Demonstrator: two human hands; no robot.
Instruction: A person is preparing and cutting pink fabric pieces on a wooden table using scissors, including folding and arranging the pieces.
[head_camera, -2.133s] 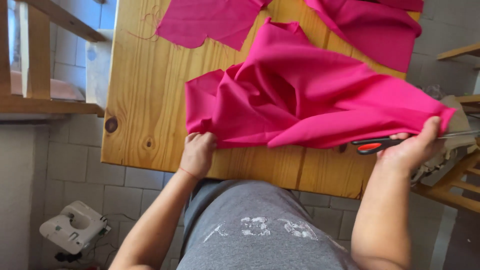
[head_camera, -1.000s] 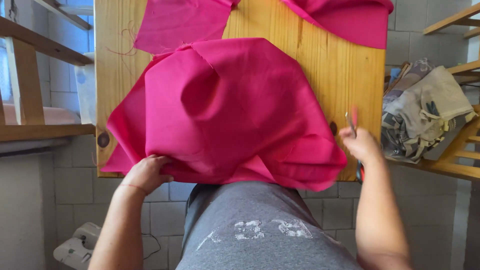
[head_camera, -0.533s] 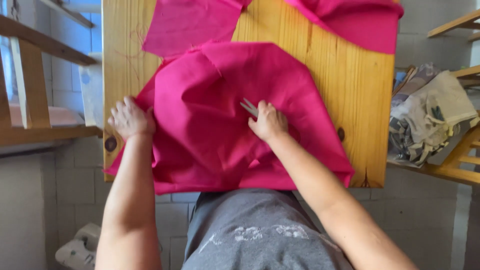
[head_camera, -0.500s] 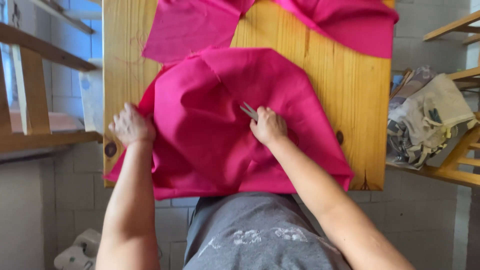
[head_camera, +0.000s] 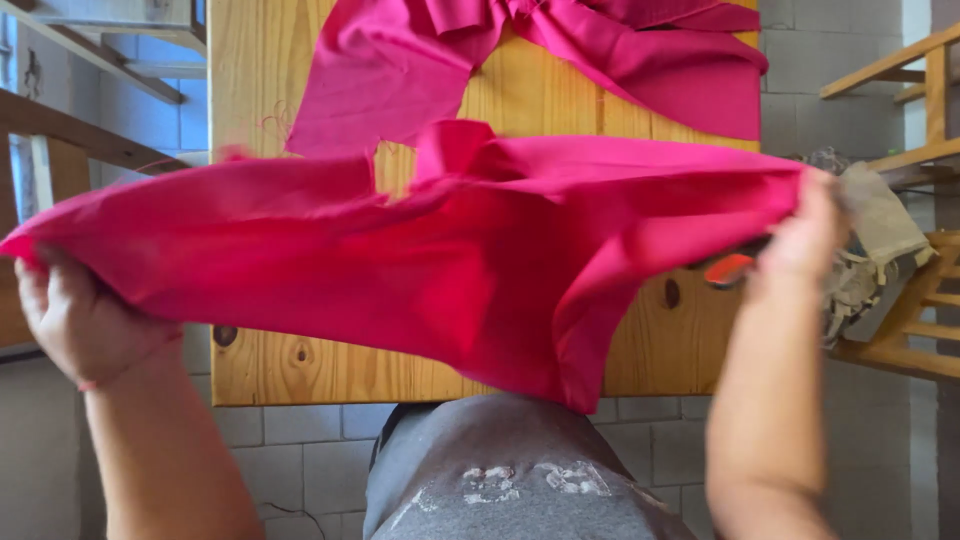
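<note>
We stretch the pink cloth (head_camera: 420, 260) across mid-frame, left hand (head_camera: 75, 320) and right hand (head_camera: 805, 235) fingers clenched on its ends above the surface (head_camera: 300, 365).

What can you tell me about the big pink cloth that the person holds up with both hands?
The pink cloth is a large piece of plain, thin woven fabric, bright pink all over. It is lifted off the wooden table and stretched wide. The left hand grips its left end; the right hand grips its right end, with something orange-red there too. The middle sags in folds, and one corner hangs down toward the person's grey shirt.
</note>
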